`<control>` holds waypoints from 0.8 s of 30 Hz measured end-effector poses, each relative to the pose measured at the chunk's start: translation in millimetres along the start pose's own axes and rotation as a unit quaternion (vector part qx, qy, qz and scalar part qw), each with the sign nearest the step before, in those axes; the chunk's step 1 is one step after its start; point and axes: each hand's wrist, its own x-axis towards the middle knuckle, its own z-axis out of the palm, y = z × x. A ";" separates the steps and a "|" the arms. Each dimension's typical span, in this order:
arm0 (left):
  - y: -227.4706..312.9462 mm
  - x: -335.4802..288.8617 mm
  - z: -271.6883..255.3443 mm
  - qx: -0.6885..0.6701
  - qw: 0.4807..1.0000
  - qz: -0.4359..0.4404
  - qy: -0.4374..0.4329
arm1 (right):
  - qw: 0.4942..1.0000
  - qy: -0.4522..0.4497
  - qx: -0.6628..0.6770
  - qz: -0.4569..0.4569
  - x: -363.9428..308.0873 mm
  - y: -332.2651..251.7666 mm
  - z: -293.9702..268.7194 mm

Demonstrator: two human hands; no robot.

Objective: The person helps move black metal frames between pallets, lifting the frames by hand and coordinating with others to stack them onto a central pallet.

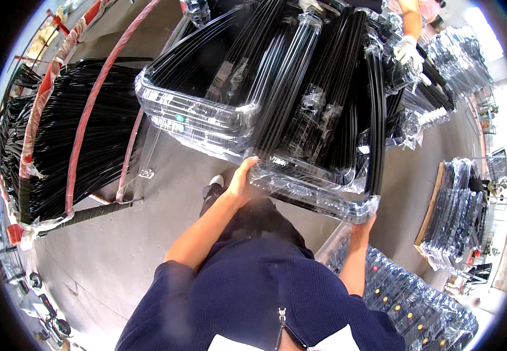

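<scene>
A bundle of black tubular frames (300, 175), its near end wrapped in clear plastic film, is in front of my body. My left hand (243, 182) grips its near left corner, the thumb on top. At the near right corner, my right hand (363, 223) holds from below and outside, most of its fingers hidden by the bundle. Left of it and partly beneath it, another film-wrapped stack of black frames (195, 120) bears a small green sticker. At the far side, a white-gloved hand (309, 6) rests on the frames, and another gloved hand (406, 51) touches wrapped frames at the right.
On the left a rack with red film-wrapped posts (86, 117) holds many black frames (104, 93). Wrapped black parts with yellow dots (411, 298) stand low by my right arm. Farther right is another wrapped stack (455, 210). Grey floor (119, 251) shows around my feet.
</scene>
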 end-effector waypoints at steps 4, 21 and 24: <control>-1.2 6.8 -0.8 -0.037 0.999 -0.010 -0.005 | 1.000 0.003 0.006 -0.006 3.6 -11.3 12.9; 14.2 18.8 -16.2 0.017 1.000 0.008 -0.007 | 0.991 0.067 0.102 -0.054 1.9 14.1 37.5; 15.2 18.5 -15.9 0.011 1.000 0.006 -0.006 | 0.987 0.070 0.134 -0.048 4.3 17.2 26.2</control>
